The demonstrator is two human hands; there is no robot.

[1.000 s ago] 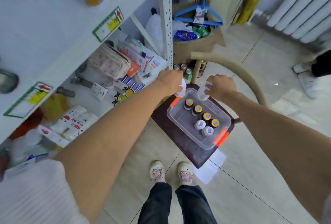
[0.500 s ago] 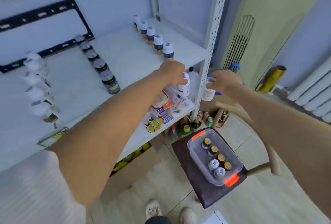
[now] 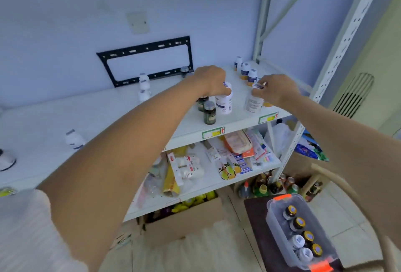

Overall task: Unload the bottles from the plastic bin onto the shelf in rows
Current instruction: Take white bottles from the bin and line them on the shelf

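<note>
Clear plastic bin [image 3: 273, 224], orange latches; inside, yellow and white round caps; white metal shelf [image 3: 104, 108], dark green glass bottles [image 3: 209, 112].

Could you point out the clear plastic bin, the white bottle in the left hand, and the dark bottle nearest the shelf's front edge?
plastic bin [image 3: 273, 224]: head view, its left wall.
white bottle [image 3: 224, 105]: head view, its label.
dark bottle [image 3: 209, 114]: head view, its body.

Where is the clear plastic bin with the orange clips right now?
In the head view the plastic bin sits at the lower right, on a dark stool on the floor, in front of the shelf unit's right end, with bottles inside.
</note>
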